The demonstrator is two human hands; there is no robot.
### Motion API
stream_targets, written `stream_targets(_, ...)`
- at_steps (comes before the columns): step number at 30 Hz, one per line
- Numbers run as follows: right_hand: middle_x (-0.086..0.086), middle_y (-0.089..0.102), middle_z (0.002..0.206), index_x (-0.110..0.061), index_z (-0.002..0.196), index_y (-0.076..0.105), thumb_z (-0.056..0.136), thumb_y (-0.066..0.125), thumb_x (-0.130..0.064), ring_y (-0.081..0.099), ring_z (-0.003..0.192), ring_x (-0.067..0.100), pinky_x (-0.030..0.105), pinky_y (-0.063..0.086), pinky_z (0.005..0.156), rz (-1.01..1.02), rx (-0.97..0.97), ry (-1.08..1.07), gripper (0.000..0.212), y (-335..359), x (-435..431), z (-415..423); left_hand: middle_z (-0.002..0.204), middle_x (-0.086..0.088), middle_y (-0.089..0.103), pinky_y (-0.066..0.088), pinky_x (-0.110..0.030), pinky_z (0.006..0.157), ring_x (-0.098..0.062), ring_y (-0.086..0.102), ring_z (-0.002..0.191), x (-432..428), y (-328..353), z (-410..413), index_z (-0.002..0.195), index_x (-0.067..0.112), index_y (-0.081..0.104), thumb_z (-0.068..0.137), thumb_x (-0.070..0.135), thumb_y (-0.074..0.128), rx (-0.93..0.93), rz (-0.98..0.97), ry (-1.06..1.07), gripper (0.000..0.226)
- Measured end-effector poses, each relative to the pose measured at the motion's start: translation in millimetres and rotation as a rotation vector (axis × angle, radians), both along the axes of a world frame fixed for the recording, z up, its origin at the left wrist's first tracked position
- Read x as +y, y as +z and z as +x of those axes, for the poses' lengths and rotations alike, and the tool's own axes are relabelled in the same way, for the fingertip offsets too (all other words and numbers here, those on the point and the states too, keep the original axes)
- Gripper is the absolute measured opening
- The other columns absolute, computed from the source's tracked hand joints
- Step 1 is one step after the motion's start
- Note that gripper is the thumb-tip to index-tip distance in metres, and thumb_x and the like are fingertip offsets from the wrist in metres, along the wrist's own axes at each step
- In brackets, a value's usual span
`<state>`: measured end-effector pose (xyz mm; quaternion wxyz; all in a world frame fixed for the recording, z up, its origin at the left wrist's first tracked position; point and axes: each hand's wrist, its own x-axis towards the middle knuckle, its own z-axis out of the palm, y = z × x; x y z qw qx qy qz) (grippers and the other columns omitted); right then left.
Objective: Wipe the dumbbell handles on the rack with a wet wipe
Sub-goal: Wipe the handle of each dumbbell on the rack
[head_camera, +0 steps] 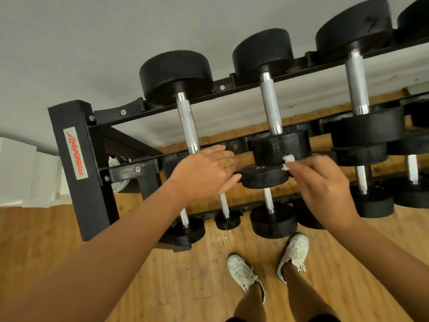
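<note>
A black rack (76, 156) carries black dumbbells with knurled chrome handles on its top tier. My left hand (204, 173) lies over the near head of the leftmost dumbbell, just below its handle (187, 123), with fingers curved over that head. My right hand (325, 189) pinches a small crumpled white wet wipe (287, 161) beside the near head (278, 147) of the middle dumbbell, below that dumbbell's handle (270, 103). A third handle (356, 82) stands further right. Smaller dumbbells sit on the lower tier, partly hidden by my hands.
The rack stands against a white wall on a wooden floor (162, 287). My feet in white sneakers (241, 273) are just in front of the lower tier. A white cabinet (21, 173) stands at the left.
</note>
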<state>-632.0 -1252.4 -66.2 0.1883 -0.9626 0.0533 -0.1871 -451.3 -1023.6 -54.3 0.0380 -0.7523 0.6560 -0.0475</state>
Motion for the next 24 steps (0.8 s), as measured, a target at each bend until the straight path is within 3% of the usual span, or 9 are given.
stream_targets(5, 0.012, 0.061, 0.093, 0.001, 0.108, 0.071, 0.087, 0.071, -0.002, 0.054, 0.085, 0.025, 0.04, 0.054, 0.07, -0.02, 0.029, -0.004, 0.021, 7.4, 8.0, 50.1, 0.112, -0.009, 0.077, 0.046, -0.042, 0.113, -0.024, 0.069, 0.116, -1.3, 2.5, -0.6, 0.11, 0.008, 0.08, 0.108, 0.038, 0.036, -0.002, -0.014, -0.016, 0.053)
stream_targets(10, 0.011, 0.057, 0.082, -0.004, 0.077, 0.072, 0.053, 0.084, 0.007, 0.054, 0.083, 0.031, 0.041, 0.046, 0.068, -0.229, 0.216, 0.227, 0.029, 4.0, 36.1, 93.1, 0.108, -0.007, 0.078, 0.044, -0.041, 0.112, -0.023, 0.07, 0.114, -2.1, 2.9, -1.1, 0.105, 0.01, 0.081, 0.108, 0.037, 0.034, -0.023, -0.016, -0.032, 0.054)
stream_targets(13, 0.011, 0.057, 0.084, -0.005, 0.08, 0.074, 0.054, 0.084, 0.006, 0.054, 0.082, 0.03, 0.041, 0.046, 0.067, -0.298, 0.245, 0.265, 0.03, 6.8, 28.8, 81.4, 0.109, -0.007, 0.078, 0.043, -0.041, 0.113, -0.023, 0.069, 0.115, -1.5, 0.6, -0.4, 0.105, 0.009, 0.081, 0.109, 0.038, 0.032, -0.012, -0.01, -0.026, 0.056)
stream_targets(17, 0.011, 0.06, 0.091, -0.003, 0.105, 0.072, 0.075, 0.078, 0.006, 0.057, 0.082, 0.026, 0.032, 0.047, 0.069, -0.17, 0.188, 0.099, 0.032, 17.4, -2.0, 43.8, 0.11, -0.007, 0.078, 0.044, -0.041, 0.113, -0.024, 0.07, 0.115, -0.3, -0.4, 0.1, 0.105, 0.01, 0.081, 0.108, 0.038, 0.034, 0.01, -0.038, -0.03, 0.054)
stream_targets(21, 0.006, 0.063, 0.105, -0.007, 0.119, 0.07, 0.094, 0.067, -0.009, 0.058, 0.093, 0.013, 0.015, 0.045, 0.083, 0.207, 0.159, -0.136, 0.025, 29.8, -31.4, 22.5, 0.107, -0.005, 0.078, 0.046, -0.041, 0.111, -0.021, 0.071, 0.111, -1.1, 3.0, -2.8, 0.105, 0.011, 0.081, 0.108, 0.038, 0.033, 0.076, -0.048, 0.03, 0.055)
stream_targets(24, 0.002, 0.064, 0.114, -0.011, 0.124, 0.068, 0.097, 0.065, -0.014, 0.057, 0.101, 0.008, 0.022, 0.049, 0.092, 0.331, 0.174, -0.181, 0.028, 37.1, -53.0, 13.3, 0.105, -0.004, 0.078, 0.051, -0.041, 0.106, -0.021, 0.072, 0.104, -16.5, 6.7, -18.9, 0.105, 0.014, 0.08, 0.107, 0.041, 0.031, 0.14, -0.056, 0.155, 0.056)
